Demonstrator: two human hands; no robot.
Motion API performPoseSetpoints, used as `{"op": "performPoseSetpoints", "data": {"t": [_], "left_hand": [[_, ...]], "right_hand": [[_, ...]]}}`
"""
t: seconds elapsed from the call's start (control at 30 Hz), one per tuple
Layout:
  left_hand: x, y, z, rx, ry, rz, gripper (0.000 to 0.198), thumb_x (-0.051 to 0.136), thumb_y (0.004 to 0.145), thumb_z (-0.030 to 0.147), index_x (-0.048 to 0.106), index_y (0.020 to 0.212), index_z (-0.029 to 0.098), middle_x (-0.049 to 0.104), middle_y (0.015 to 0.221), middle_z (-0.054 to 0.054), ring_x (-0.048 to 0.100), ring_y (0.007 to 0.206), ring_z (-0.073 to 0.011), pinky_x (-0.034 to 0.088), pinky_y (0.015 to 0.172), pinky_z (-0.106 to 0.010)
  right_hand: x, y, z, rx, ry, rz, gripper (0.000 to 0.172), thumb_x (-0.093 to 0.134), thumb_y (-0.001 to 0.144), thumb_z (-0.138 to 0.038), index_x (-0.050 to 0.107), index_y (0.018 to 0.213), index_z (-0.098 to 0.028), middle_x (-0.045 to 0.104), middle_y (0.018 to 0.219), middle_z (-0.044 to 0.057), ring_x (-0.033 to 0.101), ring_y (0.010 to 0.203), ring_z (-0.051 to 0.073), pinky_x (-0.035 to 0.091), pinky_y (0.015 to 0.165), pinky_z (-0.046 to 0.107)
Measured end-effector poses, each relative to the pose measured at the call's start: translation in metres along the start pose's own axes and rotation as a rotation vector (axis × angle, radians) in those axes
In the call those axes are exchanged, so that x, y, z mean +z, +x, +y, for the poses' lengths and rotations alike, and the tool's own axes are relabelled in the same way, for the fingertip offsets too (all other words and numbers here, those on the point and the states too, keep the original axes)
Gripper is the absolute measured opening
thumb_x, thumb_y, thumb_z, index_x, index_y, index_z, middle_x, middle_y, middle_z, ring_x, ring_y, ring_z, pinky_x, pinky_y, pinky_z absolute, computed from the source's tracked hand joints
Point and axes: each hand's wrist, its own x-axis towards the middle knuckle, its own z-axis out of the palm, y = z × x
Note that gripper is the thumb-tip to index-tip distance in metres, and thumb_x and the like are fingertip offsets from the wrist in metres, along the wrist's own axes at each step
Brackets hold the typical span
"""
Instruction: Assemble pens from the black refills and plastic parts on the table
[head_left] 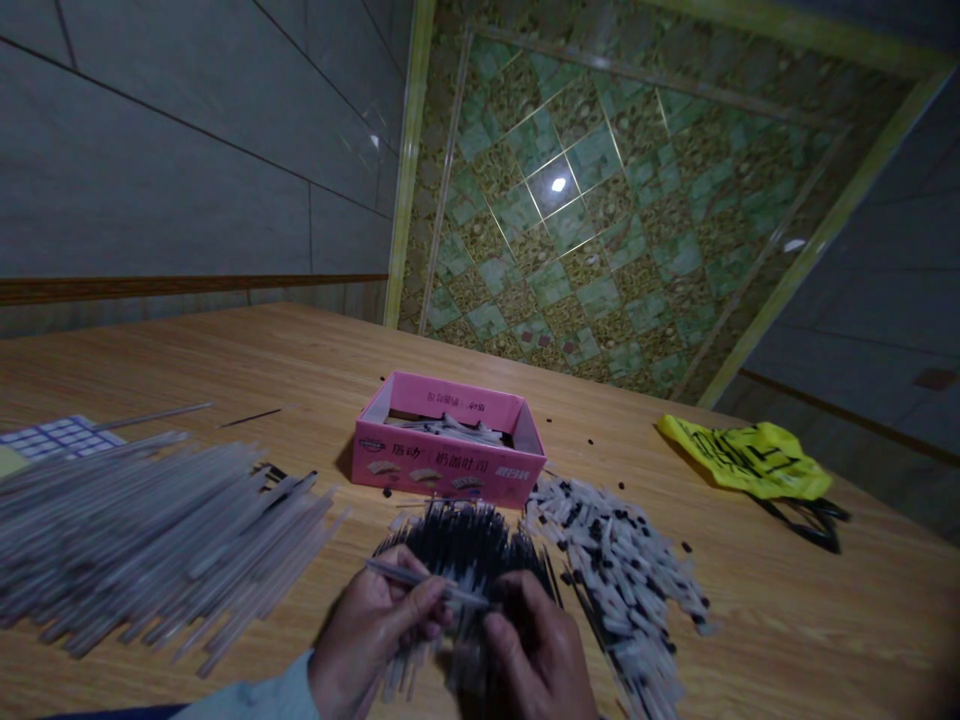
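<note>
In my left hand is a slim pen-like tube, gripped between thumb and fingers and pointing to the right. My right hand is closed at the tube's right end, thumb and forefinger drawn together; blur hides what exactly sits in them. Just beyond both hands, and partly behind them, lies a pile of thin black-ended sticks. Many long translucent tubes are heaped on the left. Small white pieces with black bits form a pile to the right.
A pink open box stands behind the stick pile, with slim grey pieces inside. A yellow bag with black handles lies far right. Blue-checked paper is at the left. Everything rests on a wooden table beside tiled walls.
</note>
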Motion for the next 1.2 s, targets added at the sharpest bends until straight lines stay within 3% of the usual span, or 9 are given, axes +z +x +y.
{"op": "performPoseSetpoints", "data": {"t": [0.17, 0.37, 0.57, 0.73, 0.83, 1.0, 1.1, 1.2], "left_hand": [[-0.001, -0.001, -0.003, -0.007, 0.009, -0.019, 0.029, 0.072, 0.065, 0.032, 0.046, 0.066, 0.018, 0.065, 0.053, 0.0, 0.058, 0.051, -0.0099, 0.039, 0.048, -0.019], [-0.003, -0.002, -0.001, -0.037, -0.021, 0.048, 0.03, 0.073, 0.065, 0.031, 0.046, 0.068, 0.018, 0.064, 0.056, 0.003, 0.058, 0.055, -0.0095, 0.042, 0.052, -0.019], [-0.001, -0.001, 0.001, 0.018, 0.039, 0.012, 0.029, 0.073, 0.064, 0.032, 0.048, 0.067, 0.017, 0.065, 0.054, 0.001, 0.057, 0.051, -0.0099, 0.04, 0.048, -0.019], [0.001, -0.001, -0.001, 0.024, 0.01, 0.045, 0.031, 0.074, 0.062, 0.034, 0.05, 0.07, 0.017, 0.064, 0.056, 0.001, 0.058, 0.053, -0.0112, 0.042, 0.048, -0.02], [0.0, 0.0, -0.003, 0.018, -0.003, 0.036, 0.03, 0.074, 0.062, 0.033, 0.052, 0.073, 0.016, 0.065, 0.059, 0.001, 0.06, 0.055, -0.0117, 0.042, 0.047, -0.02], [-0.001, -0.001, -0.002, 0.002, -0.029, 0.012, 0.027, 0.073, 0.064, 0.032, 0.056, 0.078, 0.016, 0.065, 0.065, -0.001, 0.061, 0.059, -0.0126, 0.044, 0.05, -0.021], [0.0, -0.004, 0.001, -0.052, -0.127, 0.011, 0.026, 0.067, 0.07, 0.035, 0.059, 0.087, 0.016, 0.062, 0.066, 0.0, 0.059, 0.059, -0.0119, 0.046, 0.054, -0.023], [0.0, -0.005, 0.004, -0.063, -0.206, 0.013, 0.025, 0.061, 0.074, 0.035, 0.06, 0.091, 0.016, 0.056, 0.061, 0.003, 0.055, 0.055, -0.0109, 0.043, 0.051, -0.023]], "right_hand": [[-0.002, 0.001, -0.002, 0.028, -0.042, -0.022, 0.041, 0.036, 0.089, -0.042, 0.039, 0.055, -0.019, 0.039, 0.051, -0.004, 0.041, 0.048, 0.01, 0.027, 0.047, 0.021], [-0.005, 0.002, -0.005, -0.028, -0.025, -0.014, 0.029, 0.043, 0.085, -0.043, 0.053, 0.073, -0.018, 0.049, 0.06, -0.002, 0.048, 0.056, 0.013, 0.032, 0.051, 0.021], [-0.006, 0.003, -0.005, -0.031, -0.002, -0.068, 0.035, 0.042, 0.087, -0.04, 0.046, 0.059, -0.018, 0.042, 0.055, -0.004, 0.042, 0.051, 0.01, 0.029, 0.048, 0.02], [0.003, 0.0, 0.008, 0.106, 0.201, -0.112, 0.047, 0.042, 0.084, -0.053, 0.04, 0.052, -0.018, 0.032, 0.049, -0.006, 0.033, 0.045, 0.008, 0.023, 0.04, 0.019], [0.011, -0.002, 0.014, 0.216, 0.356, -0.128, 0.049, 0.044, 0.08, -0.058, 0.04, 0.052, -0.019, 0.037, 0.045, -0.005, 0.036, 0.041, 0.008, 0.024, 0.038, 0.019], [0.017, -0.005, 0.014, 0.389, 0.572, -0.26, 0.047, 0.045, 0.08, -0.059, 0.044, 0.058, -0.018, 0.047, 0.042, -0.002, 0.04, 0.034, 0.008, 0.026, 0.035, 0.018], [0.009, 0.0, 0.006, 0.295, 0.422, -0.288, 0.048, 0.041, 0.083, -0.058, 0.047, 0.058, -0.017, 0.05, 0.047, -0.001, 0.044, 0.042, 0.01, 0.03, 0.04, 0.02], [-0.015, 0.011, 0.0, 0.164, -0.004, -0.115, 0.042, 0.041, 0.086, -0.049, 0.049, 0.06, -0.018, 0.052, 0.056, 0.0, 0.049, 0.055, 0.014, 0.034, 0.05, 0.023]]}}
